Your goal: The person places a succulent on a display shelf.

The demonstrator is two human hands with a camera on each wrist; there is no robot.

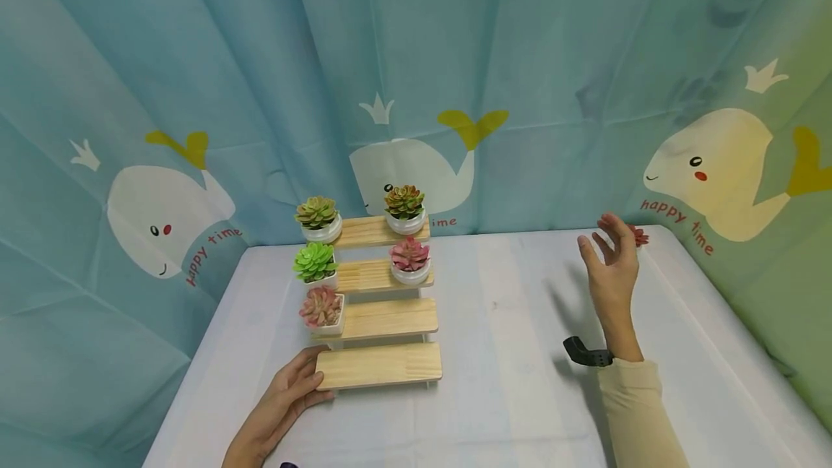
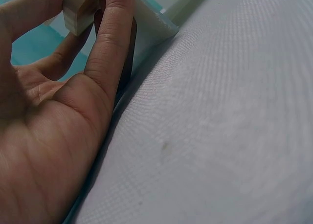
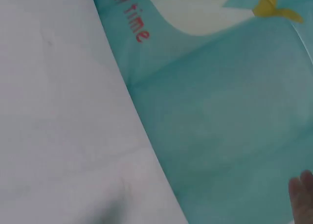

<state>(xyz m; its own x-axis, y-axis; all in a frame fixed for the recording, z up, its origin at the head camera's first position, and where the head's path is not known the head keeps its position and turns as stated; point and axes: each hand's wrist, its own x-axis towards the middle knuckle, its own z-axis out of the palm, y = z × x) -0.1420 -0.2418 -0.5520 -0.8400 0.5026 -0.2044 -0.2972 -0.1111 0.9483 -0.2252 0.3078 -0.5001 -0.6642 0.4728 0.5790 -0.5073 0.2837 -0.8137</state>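
A tiered wooden plant stand (image 1: 377, 365) with four steps stands left of centre on the table. My left hand (image 1: 282, 399) holds the left end of its lowest step. In the left wrist view the thumb and fingers lie around the end of the wooden board (image 2: 79, 13). My right hand (image 1: 613, 266) is raised over the right side of the table, fingers spread and slightly bent, with nothing in it. A red succulent (image 1: 640, 236) shows partly behind that hand; its pot is hidden. Only fingertips (image 3: 301, 190) of the right hand appear in the right wrist view.
On the stand sit several potted succulents: two greenish ones (image 1: 317, 214) (image 1: 404, 202) on top, a bright green (image 1: 315, 261) and a pink one (image 1: 410, 255) below, then a pale pink one (image 1: 322, 308). A whale-printed curtain (image 1: 533, 165) hangs behind the white-covered table (image 1: 500, 396).
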